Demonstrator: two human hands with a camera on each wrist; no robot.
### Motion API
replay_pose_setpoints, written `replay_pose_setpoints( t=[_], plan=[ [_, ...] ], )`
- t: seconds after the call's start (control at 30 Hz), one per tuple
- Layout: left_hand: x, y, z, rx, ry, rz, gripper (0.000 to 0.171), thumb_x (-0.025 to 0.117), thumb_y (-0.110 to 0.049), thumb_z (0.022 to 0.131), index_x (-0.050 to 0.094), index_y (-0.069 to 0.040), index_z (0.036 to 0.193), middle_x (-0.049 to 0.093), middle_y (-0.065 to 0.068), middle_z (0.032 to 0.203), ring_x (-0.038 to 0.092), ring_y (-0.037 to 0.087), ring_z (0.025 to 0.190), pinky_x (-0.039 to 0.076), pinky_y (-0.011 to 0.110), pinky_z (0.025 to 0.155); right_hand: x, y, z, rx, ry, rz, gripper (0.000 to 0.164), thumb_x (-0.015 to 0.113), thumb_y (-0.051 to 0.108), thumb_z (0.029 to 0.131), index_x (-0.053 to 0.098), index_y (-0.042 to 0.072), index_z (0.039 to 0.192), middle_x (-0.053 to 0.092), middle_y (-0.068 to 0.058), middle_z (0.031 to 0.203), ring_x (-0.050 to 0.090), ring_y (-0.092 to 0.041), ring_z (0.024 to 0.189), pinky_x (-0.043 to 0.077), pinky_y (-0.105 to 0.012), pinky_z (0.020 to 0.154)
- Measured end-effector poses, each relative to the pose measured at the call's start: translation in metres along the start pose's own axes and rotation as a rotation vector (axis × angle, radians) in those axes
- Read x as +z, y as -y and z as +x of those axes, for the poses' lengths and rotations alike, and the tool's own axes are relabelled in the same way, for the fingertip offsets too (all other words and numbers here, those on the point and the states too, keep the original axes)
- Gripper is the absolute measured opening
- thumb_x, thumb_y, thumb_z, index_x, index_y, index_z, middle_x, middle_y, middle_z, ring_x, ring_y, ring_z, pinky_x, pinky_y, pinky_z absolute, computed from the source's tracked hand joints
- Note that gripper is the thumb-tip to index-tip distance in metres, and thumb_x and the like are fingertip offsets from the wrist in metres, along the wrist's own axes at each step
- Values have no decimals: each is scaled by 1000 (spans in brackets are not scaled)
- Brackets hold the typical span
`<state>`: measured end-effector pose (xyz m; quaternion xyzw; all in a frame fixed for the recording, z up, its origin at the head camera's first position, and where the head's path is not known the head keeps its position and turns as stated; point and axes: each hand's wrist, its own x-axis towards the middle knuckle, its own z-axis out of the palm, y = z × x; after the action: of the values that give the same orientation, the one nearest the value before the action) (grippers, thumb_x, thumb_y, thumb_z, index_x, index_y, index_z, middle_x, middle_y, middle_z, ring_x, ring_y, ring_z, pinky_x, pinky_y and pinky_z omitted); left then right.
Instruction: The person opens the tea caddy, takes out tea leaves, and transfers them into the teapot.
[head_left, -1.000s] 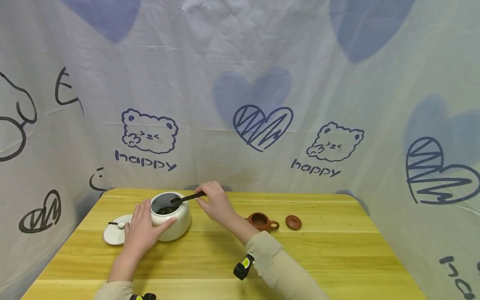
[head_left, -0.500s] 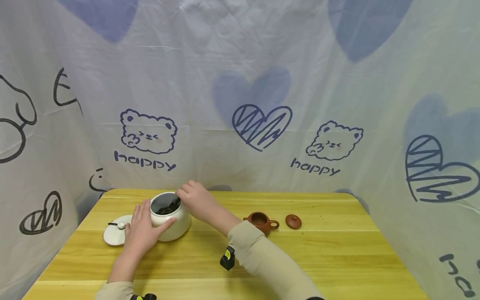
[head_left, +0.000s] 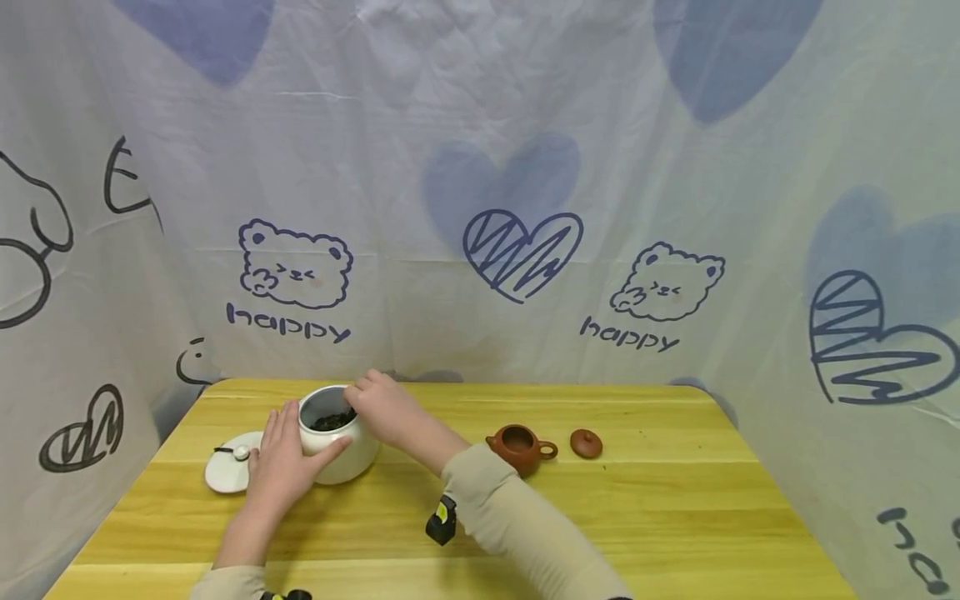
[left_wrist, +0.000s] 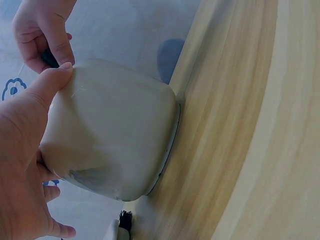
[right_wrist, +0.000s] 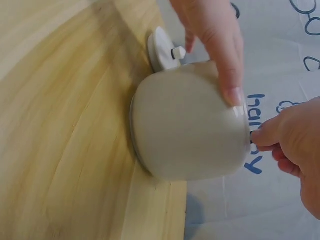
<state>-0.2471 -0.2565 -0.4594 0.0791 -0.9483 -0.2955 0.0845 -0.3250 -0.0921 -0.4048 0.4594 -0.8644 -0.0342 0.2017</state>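
Note:
A round white ceramic jar [head_left: 348, 460] stands upright on the table, with dark, leafy tea [head_left: 327, 422] showing through its mouth. My left hand [head_left: 287, 458] holds the jar from the left, thumb across the near side and fingers around the far left side. At the jar's right rim, my right hand [head_left: 384, 408] pinches the black handle of a scoop [left_wrist: 49, 58]. The scoop's head is hidden inside the jar. In the right wrist view, the right thumb and fingertips sit right at the rim, close to the left thumb.
A white jar lid [head_left: 223, 475] with a knob lies left of the jar. Right of the right forearm stands a reddish-brown clay teapot [head_left: 516, 454], uncovered, and its small lid [head_left: 586, 444] lies beside it. A printed cloth hangs behind the table [head_left: 675, 517].
My right hand has moved left and closer to the jar's rim, and the scoop has gone deeper into the jar. The left hand stays on the jar.

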Motion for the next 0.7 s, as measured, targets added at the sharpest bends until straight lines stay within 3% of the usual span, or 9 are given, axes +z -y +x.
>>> replay_pose_setpoints(
  t=[0.17,0.4,0.7],
  plan=[
    [0,-1,0,-3,4,-8,122,58,-76,79,1,0,156,9,30,160,5,49,148,7,80,106,-3,-1,-1,49,43,160,10,65,15,91,70,16,99,73,6,100,57,-12,88,47,-18,79],
    [0,0,0,-1,-1,-7,122,57,-76,79,2,1,155,10,31,159,6,49,148,7,81,106,-1,-4,1,147,27,395,10,71,11,85,72,13,94,74,4,93,57,-12,83,45,-15,75],
    [0,1,0,-3,1,-2,123,56,-77,78,1,0,155,8,31,160,6,49,148,7,80,107,-2,-8,4,153,51,432,11,70,11,83,73,13,94,75,4,91,63,-11,84,47,-16,80]
  ],
)
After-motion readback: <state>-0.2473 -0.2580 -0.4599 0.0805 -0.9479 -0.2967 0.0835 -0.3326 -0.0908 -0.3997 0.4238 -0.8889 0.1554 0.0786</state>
